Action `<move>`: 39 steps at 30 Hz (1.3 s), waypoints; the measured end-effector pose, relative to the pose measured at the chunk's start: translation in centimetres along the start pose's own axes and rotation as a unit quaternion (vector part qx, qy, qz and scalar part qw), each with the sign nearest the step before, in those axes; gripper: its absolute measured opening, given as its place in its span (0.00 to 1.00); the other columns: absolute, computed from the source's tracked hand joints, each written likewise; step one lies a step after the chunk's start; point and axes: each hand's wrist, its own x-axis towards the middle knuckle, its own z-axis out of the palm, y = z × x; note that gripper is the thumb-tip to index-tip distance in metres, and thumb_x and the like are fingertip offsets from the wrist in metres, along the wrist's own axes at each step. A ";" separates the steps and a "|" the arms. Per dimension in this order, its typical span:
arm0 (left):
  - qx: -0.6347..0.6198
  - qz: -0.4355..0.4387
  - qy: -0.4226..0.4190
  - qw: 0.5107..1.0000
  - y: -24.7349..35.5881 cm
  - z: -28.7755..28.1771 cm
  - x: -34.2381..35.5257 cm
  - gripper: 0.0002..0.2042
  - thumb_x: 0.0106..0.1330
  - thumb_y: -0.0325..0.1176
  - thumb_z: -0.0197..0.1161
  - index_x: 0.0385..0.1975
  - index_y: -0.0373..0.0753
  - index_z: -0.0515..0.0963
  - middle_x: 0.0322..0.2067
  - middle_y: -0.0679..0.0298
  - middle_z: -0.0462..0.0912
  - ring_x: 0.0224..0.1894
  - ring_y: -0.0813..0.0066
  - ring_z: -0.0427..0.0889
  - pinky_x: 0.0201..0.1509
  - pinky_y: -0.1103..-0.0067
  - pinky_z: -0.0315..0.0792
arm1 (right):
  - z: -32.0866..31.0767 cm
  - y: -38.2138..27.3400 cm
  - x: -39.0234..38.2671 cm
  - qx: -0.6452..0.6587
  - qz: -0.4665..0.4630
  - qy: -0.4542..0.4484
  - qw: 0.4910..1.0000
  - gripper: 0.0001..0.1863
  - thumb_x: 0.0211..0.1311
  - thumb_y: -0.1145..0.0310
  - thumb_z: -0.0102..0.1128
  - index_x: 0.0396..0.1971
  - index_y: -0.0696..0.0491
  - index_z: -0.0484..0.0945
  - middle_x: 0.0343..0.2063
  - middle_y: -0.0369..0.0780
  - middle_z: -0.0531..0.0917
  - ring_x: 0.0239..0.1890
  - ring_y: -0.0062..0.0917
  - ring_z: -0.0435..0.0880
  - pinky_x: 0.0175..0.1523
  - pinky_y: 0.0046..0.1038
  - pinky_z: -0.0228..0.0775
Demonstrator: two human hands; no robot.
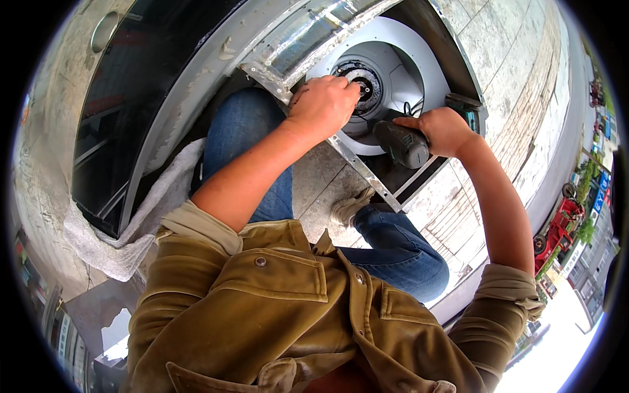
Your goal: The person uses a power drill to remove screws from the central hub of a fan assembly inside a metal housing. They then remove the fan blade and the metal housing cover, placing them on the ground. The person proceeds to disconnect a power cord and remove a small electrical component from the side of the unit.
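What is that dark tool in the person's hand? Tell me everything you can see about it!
It looks like a power drill, dark grey-black with a touch of green, made of what seems to be hard plastic. The right hand wraps around its grip, hiding much of it. Its thick rounded end points toward the camera and lies tilted, over the metal frame. Its working tip is hidden, aimed toward the round white fan housing, where the left hand rests on the dark hub.

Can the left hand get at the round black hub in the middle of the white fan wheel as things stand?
Probably yes: the left hand already has its fingertips at the black hub, nothing lies between them, and the right hand holds the power tool off to the side.
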 end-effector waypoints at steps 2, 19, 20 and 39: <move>-0.001 0.001 0.000 1.000 0.0 -0.1 0.0 0.06 0.59 0.34 0.60 0.25 0.40 0.74 0.22 0.62 0.75 0.28 0.63 0.78 0.32 0.70 0.73 | 0.2 0.1 0.0 0.004 -0.001 0.005 1.000 0.33 0.42 0.70 0.61 0.55 0.35 0.73 0.25 0.43 0.82 0.30 0.38 0.82 0.37 0.36 0.73; -0.005 0.001 -0.002 1.000 -0.1 -0.1 0.0 0.06 0.60 0.33 0.60 0.25 0.40 0.75 0.21 0.61 0.76 0.28 0.63 0.78 0.32 0.70 0.73 | 0.3 0.4 -0.1 0.002 -0.005 0.007 1.000 0.35 0.41 0.66 0.63 0.57 0.36 0.72 0.23 0.43 0.81 0.29 0.37 0.81 0.36 0.35 0.72; -0.005 0.001 -0.002 1.000 0.0 -0.2 0.0 0.06 0.60 0.33 0.60 0.25 0.40 0.75 0.21 0.61 0.76 0.28 0.63 0.78 0.32 0.70 0.73 | 0.2 0.3 -0.1 -0.002 -0.001 0.004 1.000 0.35 0.41 0.66 0.63 0.56 0.36 0.73 0.23 0.43 0.81 0.29 0.37 0.81 0.36 0.35 0.72; -0.004 -0.002 -0.008 1.000 0.1 -0.3 0.0 0.06 0.60 0.33 0.60 0.25 0.39 0.75 0.21 0.61 0.75 0.28 0.62 0.78 0.31 0.69 0.72 | 0.5 0.7 0.0 0.001 -0.006 0.012 1.000 0.35 0.39 0.65 0.64 0.56 0.37 0.73 0.22 0.43 0.80 0.29 0.37 0.81 0.36 0.35 0.71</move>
